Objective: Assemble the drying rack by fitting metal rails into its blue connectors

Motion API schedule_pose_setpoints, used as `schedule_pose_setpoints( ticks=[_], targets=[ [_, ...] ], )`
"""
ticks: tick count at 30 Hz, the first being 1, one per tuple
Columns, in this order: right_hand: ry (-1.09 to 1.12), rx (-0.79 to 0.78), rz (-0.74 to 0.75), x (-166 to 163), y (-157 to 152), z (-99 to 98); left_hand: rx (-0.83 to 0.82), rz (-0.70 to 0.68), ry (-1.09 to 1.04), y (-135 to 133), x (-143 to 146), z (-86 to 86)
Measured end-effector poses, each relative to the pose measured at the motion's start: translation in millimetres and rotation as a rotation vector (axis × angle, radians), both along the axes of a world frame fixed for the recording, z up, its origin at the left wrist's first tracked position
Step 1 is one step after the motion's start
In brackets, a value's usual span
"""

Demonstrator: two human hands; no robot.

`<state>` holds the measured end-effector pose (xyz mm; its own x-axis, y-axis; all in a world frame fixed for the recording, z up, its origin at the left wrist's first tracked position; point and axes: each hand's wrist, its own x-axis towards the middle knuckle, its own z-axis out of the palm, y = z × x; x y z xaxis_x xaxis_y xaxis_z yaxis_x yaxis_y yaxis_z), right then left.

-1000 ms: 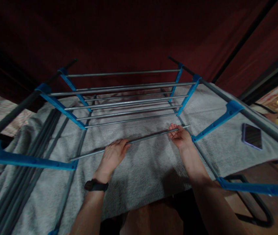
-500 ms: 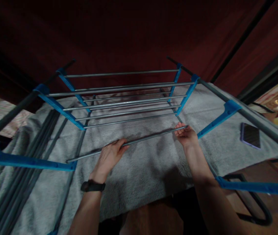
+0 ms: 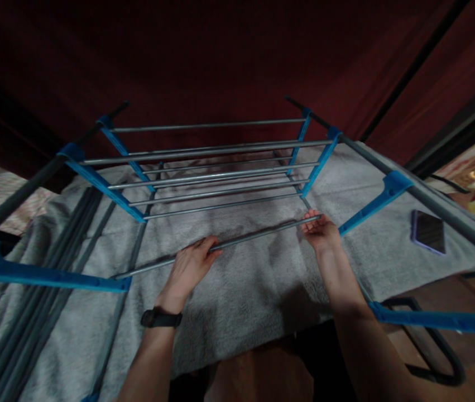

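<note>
A thin grey metal rod (image 3: pixel 258 234) slants across the front of a partly assembled rack. My left hand (image 3: pixel 190 267) is closed around it left of its middle, thumb along the near side. Palm up, my right hand (image 3: pixel 321 231) holds the rod's right end, with curled fingers beneath it. The rod's left end meets the blue plastic bracket (image 3: pixel 53 277) at the near left; whether it is seated there I cannot tell. Its right end lies short of the blue bracket (image 3: pixel 366 207) on the right. Behind, several rods (image 3: pixel 212 177) span the other blue brackets.
Several loose grey tubes (image 3: pixel 59 268) lie on the grey blanket (image 3: pixel 237 312) at left. A phone (image 3: pixel 428 231) rests on the blanket at right. Another blue bracket (image 3: pixel 433 319) juts out near right, above a black metal frame (image 3: pixel 450 357). A dark red curtain (image 3: pixel 204 56) hangs behind.
Both hands and the rod have shifted very slightly to the right. The grip of each hand looks the same.
</note>
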<state>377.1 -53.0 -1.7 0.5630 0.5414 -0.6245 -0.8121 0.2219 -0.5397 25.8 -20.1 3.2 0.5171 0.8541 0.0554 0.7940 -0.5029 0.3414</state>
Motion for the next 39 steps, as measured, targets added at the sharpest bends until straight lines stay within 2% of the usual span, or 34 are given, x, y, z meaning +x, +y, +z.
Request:
schedule_pose_setpoints(
  ticks=[17, 23, 30, 34, 39],
  targets=[
    [-0.030, 0.017, 0.043, -3.3, 2.1, -5.6, 0.038, -0.082, 0.072, -7.8, 16.1, 3.7],
    [0.013, -0.006, 0.034, -4.8, 2.9, -2.1, 0.024, -0.082, 0.038, -6.8, 12.2, 2.3],
    [0.000, 0.061, 0.015, -0.7, -5.0, 3.2, 0.015, -0.003, 0.047, -0.7, 2.4, 0.4],
    [-0.024, 0.117, 0.042, -1.4, -9.2, 8.8, 0.033, -0.019, 0.019, -0.7, 1.4, 2.7],
    [-0.010, 0.085, 0.050, -1.5, -7.6, 8.8, 0.035, -0.048, 0.039, -2.8, 5.9, 4.7]
  ],
)
